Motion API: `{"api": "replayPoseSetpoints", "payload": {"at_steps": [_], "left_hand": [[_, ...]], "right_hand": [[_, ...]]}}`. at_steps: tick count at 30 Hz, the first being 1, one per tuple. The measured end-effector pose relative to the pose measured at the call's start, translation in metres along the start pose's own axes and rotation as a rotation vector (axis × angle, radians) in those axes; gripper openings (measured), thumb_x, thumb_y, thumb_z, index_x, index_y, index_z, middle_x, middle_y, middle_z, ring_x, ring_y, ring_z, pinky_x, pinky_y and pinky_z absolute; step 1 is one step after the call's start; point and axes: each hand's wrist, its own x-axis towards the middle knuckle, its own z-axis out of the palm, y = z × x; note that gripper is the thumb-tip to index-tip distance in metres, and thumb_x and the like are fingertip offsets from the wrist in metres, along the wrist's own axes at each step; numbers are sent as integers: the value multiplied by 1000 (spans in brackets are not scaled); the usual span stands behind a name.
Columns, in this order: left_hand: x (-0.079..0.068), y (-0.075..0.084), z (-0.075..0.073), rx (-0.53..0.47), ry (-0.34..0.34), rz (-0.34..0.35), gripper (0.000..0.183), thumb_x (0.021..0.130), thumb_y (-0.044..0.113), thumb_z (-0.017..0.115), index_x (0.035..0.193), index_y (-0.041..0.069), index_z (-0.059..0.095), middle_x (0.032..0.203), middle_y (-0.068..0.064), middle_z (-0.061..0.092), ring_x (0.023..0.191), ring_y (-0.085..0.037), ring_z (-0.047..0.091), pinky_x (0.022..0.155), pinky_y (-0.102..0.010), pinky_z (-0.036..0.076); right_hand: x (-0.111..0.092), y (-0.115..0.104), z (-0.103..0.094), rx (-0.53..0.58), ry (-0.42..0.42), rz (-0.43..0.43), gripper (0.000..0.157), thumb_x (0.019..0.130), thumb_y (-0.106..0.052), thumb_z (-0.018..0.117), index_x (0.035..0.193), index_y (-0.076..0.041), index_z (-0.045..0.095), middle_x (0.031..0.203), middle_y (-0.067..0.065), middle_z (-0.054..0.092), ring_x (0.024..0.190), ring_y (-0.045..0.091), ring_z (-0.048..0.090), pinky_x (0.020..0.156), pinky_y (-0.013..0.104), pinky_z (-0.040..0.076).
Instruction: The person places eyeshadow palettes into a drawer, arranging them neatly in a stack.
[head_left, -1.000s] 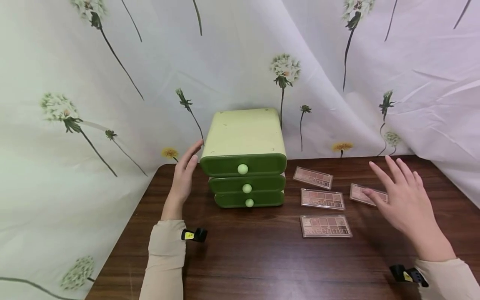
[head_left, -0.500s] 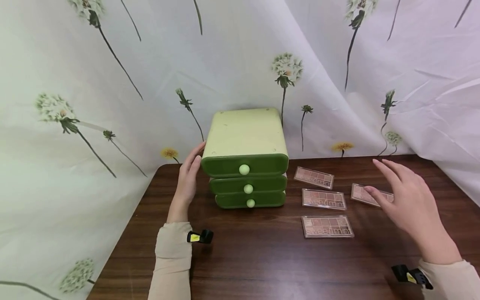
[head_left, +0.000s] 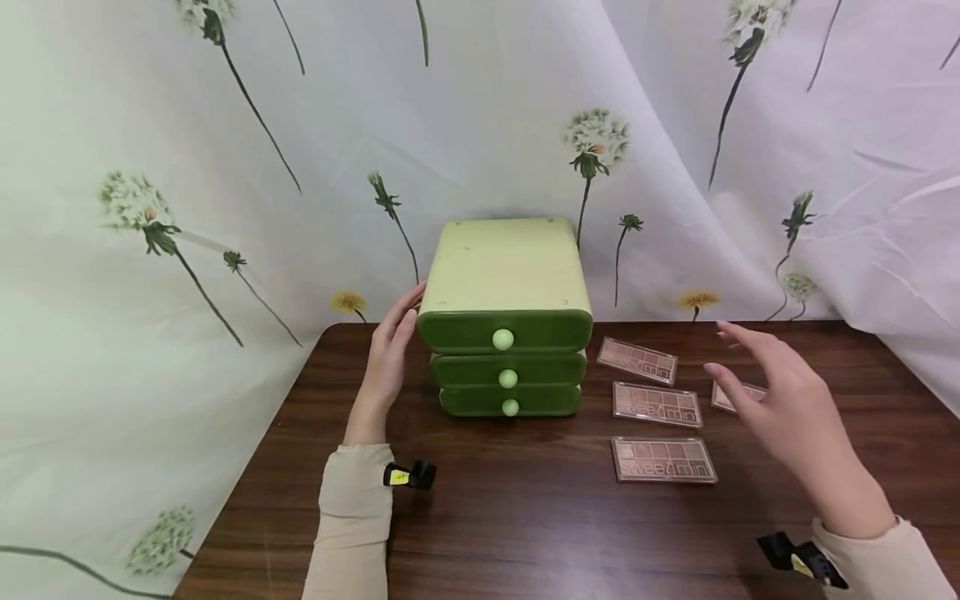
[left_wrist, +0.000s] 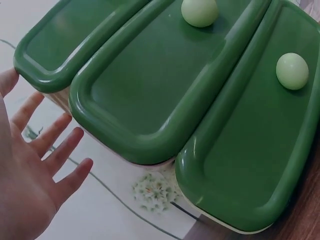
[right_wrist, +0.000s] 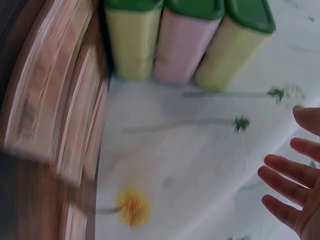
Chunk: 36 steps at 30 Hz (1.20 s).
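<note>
A small drawer cabinet (head_left: 504, 267) with a pale yellow-green top stands at the back of the table, its green drawer fronts (left_wrist: 145, 90) closed and fitted with round pale knobs (head_left: 503, 339). My left hand (head_left: 387, 358) is at the cabinet's left side, fingers extended, fingertips right at its side wall. To the right lie several clear-lidded eyeshadow palettes, including a front one (head_left: 664, 460), a middle one (head_left: 657, 405) and a back one (head_left: 637, 360). My right hand (head_left: 787, 408) hovers with relaxed fingers, partly covering the rightmost palette (head_left: 726, 398); nothing is in it.
A dark wooden table (head_left: 525, 508) carries everything. Behind it hangs a white cloth (head_left: 480, 108) printed with dandelions, close behind the cabinet. Each wrist wears a small black camera, such as the left one (head_left: 422, 475).
My left hand has moved right, up against the cabinet's side. My right hand has shifted left over the rightmost palette. The head view has turned slightly; cabinet and palettes stay in place.
</note>
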Motion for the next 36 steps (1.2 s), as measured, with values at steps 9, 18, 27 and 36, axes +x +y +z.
{"api": "replayPoseSetpoints", "payload": {"at_steps": [9,18,27,36], "left_hand": [[0,4,4,-27,-1,-6,45,109,28,38,152,14,42,150,-2,43,138,-16,37,112,-45,27],[1,7,7,-53,12,-7,44,108,24,40,150,11,44,150,-4,44,138,-17,38,112,-46,27],[-3,4,4,-70,22,-21,44,108,27,40,150,15,45,149,0,45,137,-16,38,111,-47,28],[1,8,5,-89,-2,-29,46,108,28,40,151,13,42,151,-1,43,138,-17,37,110,-48,28]], "right_hand": [[21,-43,35,180,9,-66,52,76,7,80,125,-6,67,96,1,70,79,12,61,65,17,41],[41,-75,70,328,-14,-83,40,79,5,80,117,-5,70,97,1,72,80,10,64,74,17,48],[46,-105,107,516,-28,-58,34,82,3,78,115,-2,69,94,6,72,77,12,66,64,21,52],[55,-125,134,565,-39,41,28,87,-6,77,114,-7,70,90,2,74,76,11,69,68,27,55]]}}
